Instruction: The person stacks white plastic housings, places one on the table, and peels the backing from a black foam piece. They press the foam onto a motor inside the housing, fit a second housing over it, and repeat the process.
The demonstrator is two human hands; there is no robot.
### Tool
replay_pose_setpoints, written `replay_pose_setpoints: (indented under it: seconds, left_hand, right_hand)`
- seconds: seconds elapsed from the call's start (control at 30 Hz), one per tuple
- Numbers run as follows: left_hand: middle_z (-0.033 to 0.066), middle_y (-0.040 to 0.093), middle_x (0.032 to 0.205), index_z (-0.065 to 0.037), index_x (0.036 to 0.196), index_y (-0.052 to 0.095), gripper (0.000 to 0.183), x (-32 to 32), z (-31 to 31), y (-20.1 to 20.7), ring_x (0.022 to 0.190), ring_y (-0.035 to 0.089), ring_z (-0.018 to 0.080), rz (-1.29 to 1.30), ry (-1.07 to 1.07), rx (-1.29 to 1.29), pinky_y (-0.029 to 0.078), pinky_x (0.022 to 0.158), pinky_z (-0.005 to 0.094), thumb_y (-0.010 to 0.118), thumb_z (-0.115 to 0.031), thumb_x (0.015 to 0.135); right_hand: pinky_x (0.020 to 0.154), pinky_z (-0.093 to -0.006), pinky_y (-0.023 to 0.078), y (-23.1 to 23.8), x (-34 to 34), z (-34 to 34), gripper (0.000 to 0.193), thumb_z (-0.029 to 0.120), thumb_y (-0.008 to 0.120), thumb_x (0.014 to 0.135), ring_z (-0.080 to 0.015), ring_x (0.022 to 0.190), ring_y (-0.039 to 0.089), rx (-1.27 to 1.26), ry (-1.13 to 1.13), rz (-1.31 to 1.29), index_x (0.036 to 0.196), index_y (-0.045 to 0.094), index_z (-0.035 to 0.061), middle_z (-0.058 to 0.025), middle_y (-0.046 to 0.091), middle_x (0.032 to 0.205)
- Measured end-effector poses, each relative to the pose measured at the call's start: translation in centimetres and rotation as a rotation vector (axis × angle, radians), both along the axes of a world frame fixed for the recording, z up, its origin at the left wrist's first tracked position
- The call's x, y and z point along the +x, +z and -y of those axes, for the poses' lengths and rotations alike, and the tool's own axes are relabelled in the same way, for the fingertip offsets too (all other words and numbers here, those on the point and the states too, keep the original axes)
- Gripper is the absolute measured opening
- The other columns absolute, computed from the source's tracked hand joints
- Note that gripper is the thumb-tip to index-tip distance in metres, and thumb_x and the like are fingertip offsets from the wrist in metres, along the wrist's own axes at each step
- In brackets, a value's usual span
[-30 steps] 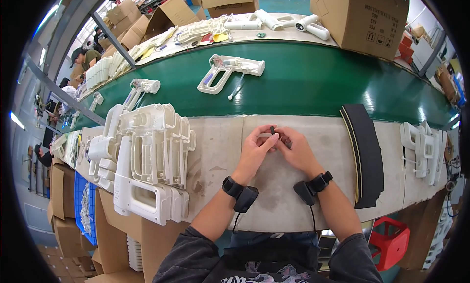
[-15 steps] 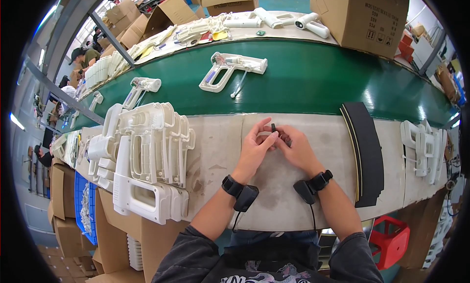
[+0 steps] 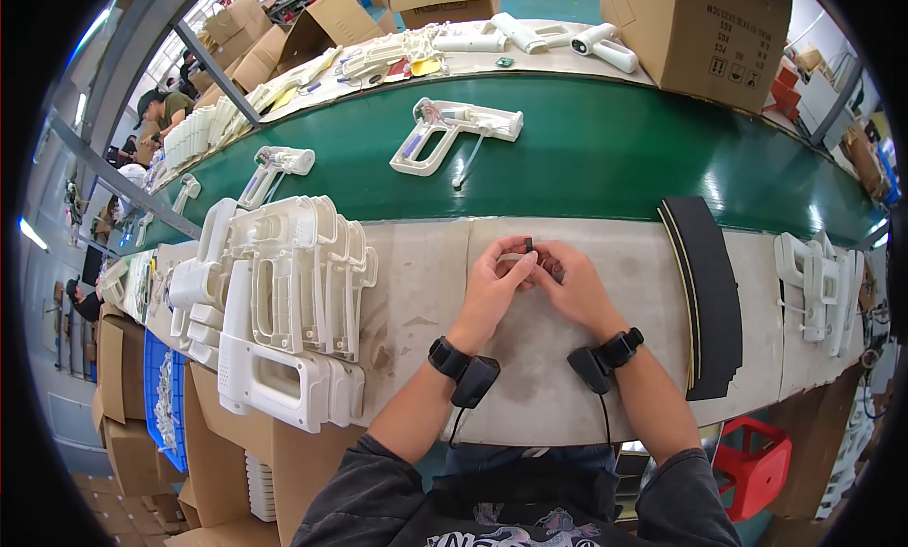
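Above the middle of the bench, my left hand (image 3: 494, 284) and my right hand (image 3: 575, 287) meet at the fingertips. Between them a small black strip (image 3: 529, 245) sticks up, pinched by the fingers of both hands; its lower part is hidden. To the right lies a curved stack of black foam-like sheets (image 3: 707, 306) with a pale yellowish edge. On the left, white plastic gun-shaped housing shells (image 3: 307, 292) are piled up. A half-open white housing (image 3: 454, 134) with wires and a thin tube rests on the green conveyor belt (image 3: 615, 150) beyond my hands.
More white housings (image 3: 821, 287) stand at the bench's right end. Past the belt, a large cardboard box (image 3: 695, 41) and white parts line the far bench. A blue crate (image 3: 163, 405) sits low left, a red stool (image 3: 757, 462) low right. Another person (image 3: 165, 110) works far left.
The white housings on the belt have shifted slightly to the right. My left index finger has bent down toward the black strip; otherwise my hands have stayed in place.
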State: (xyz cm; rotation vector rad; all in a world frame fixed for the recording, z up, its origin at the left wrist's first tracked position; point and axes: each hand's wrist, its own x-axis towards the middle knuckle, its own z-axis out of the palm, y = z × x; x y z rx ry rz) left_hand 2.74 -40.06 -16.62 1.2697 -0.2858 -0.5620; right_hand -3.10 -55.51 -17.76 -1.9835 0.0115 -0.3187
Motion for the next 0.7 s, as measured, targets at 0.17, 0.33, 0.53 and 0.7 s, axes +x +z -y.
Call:
replay_pose_setpoints:
  seconds: [0.17, 0.33, 0.53, 0.7]
  left_hand:
    - [0.0069, 0.059, 0.116, 0.001, 0.127, 0.056, 0.037, 0.06, 0.02, -0.15, 0.090, 0.062, 0.0099, 0.004, 0.001, -0.005, 0.053, 0.076, 0.0255, 0.067, -0.015, 0.095]
    - [0.0064, 0.059, 0.116, 0.001, 0.127, 0.056, 0.037, 0.02, 0.07, 0.02, 0.090, 0.062, 0.0099, 0.011, 0.002, 0.002, 0.053, 0.076, 0.0251, 0.067, -0.015, 0.095]
    - [0.0062, 0.059, 0.114, 0.001, 0.124, 0.056, 0.036, -0.08, 0.19, 0.29, 0.090, 0.062, 0.0101, 0.006, 0.014, -0.005, 0.052, 0.076, 0.0248, 0.068, -0.016, 0.095]
    - [0.0062, 0.058, 0.114, 0.000, 0.122, 0.055, 0.035, -0.02, -0.07, 0.27, 0.090, 0.062, 0.0104, -0.014, 0.023, -0.060, 0.051, 0.074, 0.0251, 0.069, -0.016, 0.094]
  right_hand:
    - [0.072, -0.0297, 0.052, 0.09, -0.04, 0.01, 0.026, 0.009, 0.067, 0.092, -0.0153, 0.078, 0.063, 0.006, 0.002, 0.002, 0.116, 0.064, -0.0013, -0.0090, 0.068, 0.089]
    - [0.072, -0.0295, 0.052, 0.25, -0.06, 0.06, 0.027, 0.009, 0.068, 0.091, -0.0157, 0.077, 0.063, -0.004, 0.001, -0.004, 0.116, 0.064, -0.0011, -0.0097, 0.068, 0.090]
    - [0.066, -0.0329, 0.048, -0.11, 0.03, -0.13, 0.024, 0.014, 0.069, 0.089, -0.0193, 0.067, 0.057, 0.007, -0.040, 0.071, 0.110, 0.067, 0.0034, -0.0067, 0.066, 0.080]
    - [0.070, -0.0306, 0.050, 0.11, 0.09, -0.15, 0.025, 0.014, 0.069, 0.091, -0.0167, 0.074, 0.062, 0.021, -0.005, 0.026, 0.113, 0.066, 0.0015, -0.0085, 0.069, 0.087]
